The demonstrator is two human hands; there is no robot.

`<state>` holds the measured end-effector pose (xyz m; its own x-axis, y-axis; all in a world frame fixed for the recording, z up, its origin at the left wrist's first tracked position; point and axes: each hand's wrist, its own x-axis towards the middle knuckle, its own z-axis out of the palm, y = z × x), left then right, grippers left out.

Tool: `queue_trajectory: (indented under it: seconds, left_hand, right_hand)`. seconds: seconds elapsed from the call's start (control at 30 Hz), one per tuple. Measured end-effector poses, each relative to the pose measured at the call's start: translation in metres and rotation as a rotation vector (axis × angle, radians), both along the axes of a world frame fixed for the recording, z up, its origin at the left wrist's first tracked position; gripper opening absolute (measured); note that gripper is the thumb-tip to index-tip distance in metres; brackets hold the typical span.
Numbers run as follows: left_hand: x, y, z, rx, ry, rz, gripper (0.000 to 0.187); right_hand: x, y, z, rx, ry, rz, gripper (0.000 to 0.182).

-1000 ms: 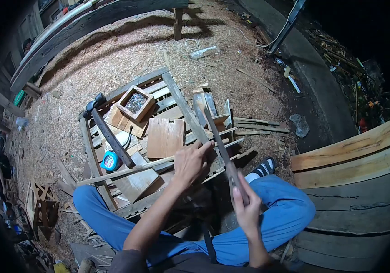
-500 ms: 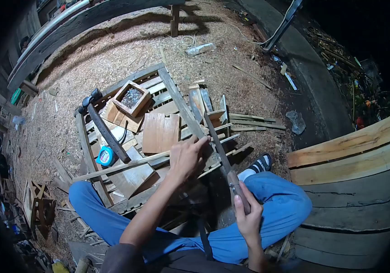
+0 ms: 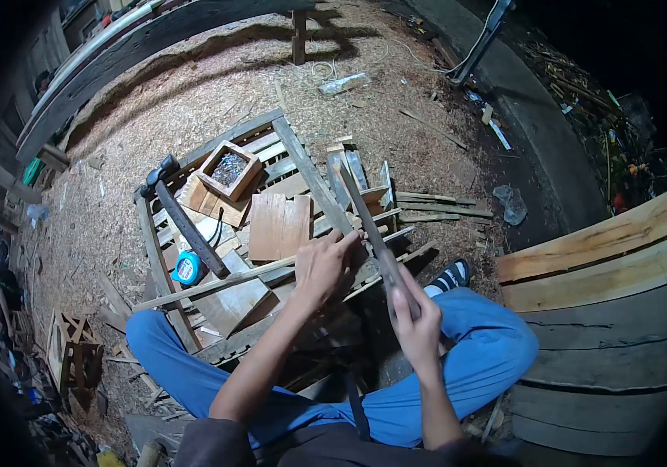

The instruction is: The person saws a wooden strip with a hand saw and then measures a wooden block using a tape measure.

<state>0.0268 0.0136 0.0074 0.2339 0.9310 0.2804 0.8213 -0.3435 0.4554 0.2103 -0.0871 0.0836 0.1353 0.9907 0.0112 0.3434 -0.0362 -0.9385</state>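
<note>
My left hand [image 3: 322, 265] is closed on a long thin wood strip [image 3: 224, 285] that lies across the slatted wooden frame [image 3: 308, 167]. In my right hand [image 3: 415, 319] is the handle of a long, narrow, dark blade-like tool [image 3: 367, 220], which points up and away from me. The tool crosses just right of my left fingertips, near the strip's end. Its handle is blurred. On the frame lie a flat board [image 3: 280, 226], a hammer [image 3: 187, 226], a blue tape measure [image 3: 187, 268] and a square wooden box [image 3: 228, 171] holding small metal pieces.
Thin wood sticks [image 3: 442, 206] lie right of the frame. Thick planks [image 3: 598, 257] are at the right. A wooden beam [image 3: 147, 47] crosses the upper left. My sandalled foot [image 3: 450, 278] is beside the sticks. A small wooden stand [image 3: 73, 350] is at the lower left.
My right hand has moved up and slightly left, carrying the tool forward past my left fingertips. My left hand keeps its hold on the strip. The whole view has shifted slightly.
</note>
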Motion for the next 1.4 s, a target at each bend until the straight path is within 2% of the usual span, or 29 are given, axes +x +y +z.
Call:
queue_trajectory:
  seconds: [0.07, 0.1, 0.13, 0.17, 0.2, 0.27, 0.3, 0.33, 0.4, 0.43, 0.5, 0.67, 0.73, 0.8, 0.83, 0.93, 1.0, 1.07, 1.13, 1.23, 1.27, 1.33, 1.4]
  left_hand:
    - [-0.001, -0.001, 0.003, 0.009, -0.108, 0.023, 0.036]
    - [-0.002, 0.001, 0.005, 0.098, -0.104, 0.029, 0.033]
    - [-0.002, 0.000, 0.008, 0.183, -0.103, 0.037, 0.030]
    - [-0.001, -0.002, 0.010, 0.071, -0.157, 0.056, 0.024]
    - [0.000, 0.000, 0.013, 0.070, -0.160, 0.053, 0.024]
    - [-0.002, 0.004, 0.015, 0.303, -0.110, 0.015, 0.018]
    - [-0.005, 0.006, 0.011, 0.223, -0.069, -0.033, 0.016]
    - [-0.004, 0.003, 0.007, 0.209, -0.069, -0.035, 0.016]
    - [-0.004, 0.004, 0.002, 0.161, -0.136, -0.065, 0.016]
    - [-0.003, 0.004, 0.006, 0.158, -0.164, -0.047, 0.016]
    - [-0.003, 0.003, 0.003, 0.139, -0.182, -0.041, 0.018]
    - [-0.001, 0.003, 0.002, 0.046, -0.235, -0.011, 0.030]
    - [-0.004, 0.006, 0.004, 0.119, -0.198, -0.009, 0.030]
    - [-0.004, 0.004, 0.006, 0.099, -0.218, 0.007, 0.030]
    - [-0.002, 0.004, 0.005, 0.071, -0.233, 0.005, 0.031]
    - [-0.001, 0.005, -0.004, 0.075, -0.232, -0.015, 0.030]
    - [-0.001, 0.008, -0.006, 0.110, -0.212, -0.021, 0.031]
    - [-0.001, 0.006, -0.004, 0.157, -0.192, -0.016, 0.033]
    - [-0.005, 0.007, 0.000, 0.146, -0.171, -0.036, 0.035]
    - [-0.002, 0.009, -0.002, 0.115, -0.217, 0.006, 0.038]
    - [0.000, 0.006, -0.003, 0.063, -0.275, 0.045, 0.039]
    - [0.003, 0.004, -0.001, 0.065, -0.292, 0.058, 0.036]
    - [0.003, 0.006, 0.003, 0.082, -0.301, 0.066, 0.032]
  right_hand:
    - [-0.003, 0.022, -0.003, -0.075, 0.148, -0.009, 0.044]
    - [-0.003, 0.020, -0.009, -0.074, 0.194, -0.007, 0.045]
    - [-0.005, 0.018, -0.011, -0.003, 0.122, -0.003, 0.045]
    - [-0.006, 0.014, -0.019, 0.006, 0.112, -0.009, 0.045]
    - [-0.007, 0.013, -0.026, 0.015, 0.099, -0.022, 0.045]
    - [-0.006, 0.012, -0.029, -0.016, 0.119, -0.034, 0.045]
    - [-0.006, 0.009, -0.029, -0.047, 0.144, -0.037, 0.044]
    - [-0.006, 0.008, -0.025, -0.038, 0.143, -0.023, 0.044]
    - [0.007, 0.008, -0.050, 0.307, -0.109, 0.081, 0.045]
    - [0.005, -0.002, -0.040, 0.305, -0.109, 0.083, 0.045]
    - [0.004, -0.023, -0.012, -0.104, 0.152, -0.047, 0.044]
    - [-0.008, 0.015, -0.007, -0.039, 0.077, -0.023, 0.041]
    - [-0.009, 0.018, -0.017, -0.028, 0.112, -0.024, 0.042]
    - [-0.004, -0.003, -0.004, 0.025, -0.022, 0.029, 0.043]
    - [0.002, -0.021, 0.000, -0.049, -0.043, 0.009, 0.044]
    - [0.011, -0.044, -0.006, 0.010, 0.024, -0.040, 0.042]
    - [0.006, -0.022, -0.005, -0.134, 0.113, -0.059, 0.041]
    - [0.000, 0.009, -0.007, -0.055, 0.074, -0.005, 0.041]
    - [0.001, 0.004, -0.009, -0.042, 0.072, 0.018, 0.042]
    - [0.015, -0.039, 0.006, -0.073, 0.061, 0.001, 0.042]
    - [0.025, -0.054, 0.004, -0.199, 0.143, -0.062, 0.042]
    - [0.020, -0.050, -0.006, -0.119, 0.132, -0.078, 0.042]
    - [0.014, -0.016, -0.022, -0.001, -0.028, -0.001, 0.045]
